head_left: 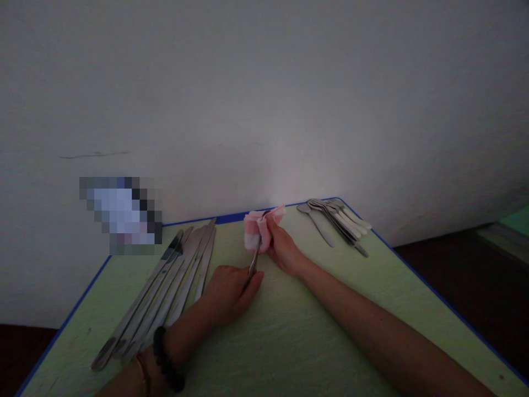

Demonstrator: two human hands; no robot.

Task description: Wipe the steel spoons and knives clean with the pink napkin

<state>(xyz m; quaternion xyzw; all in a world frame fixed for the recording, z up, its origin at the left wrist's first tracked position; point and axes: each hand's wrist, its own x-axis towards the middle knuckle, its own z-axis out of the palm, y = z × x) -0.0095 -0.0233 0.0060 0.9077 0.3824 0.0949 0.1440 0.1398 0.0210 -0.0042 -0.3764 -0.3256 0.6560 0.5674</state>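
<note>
My left hand (235, 289) is closed around the handle of a metal spoon (254, 262) over the middle of the table. The spoon's head is mostly hidden in a folded pink and white cloth (251, 234). My right hand (283, 245) pinches this cloth around the spoon, its thumb and fingers pressed together. To the left of my left hand lies a row of long metal table knives (165, 286), side by side. Beyond my right hand, a single spoon (316, 220) rests beside a stack of spoons (334, 218), some with pale handles.
The pale green table (264, 353) has a blue edge and stands against a grey wall (264, 110). At the back left corner a blurred-out object (119, 215), perhaps a phone, leans near the wall. Dark floor (450, 270) shows to the right.
</note>
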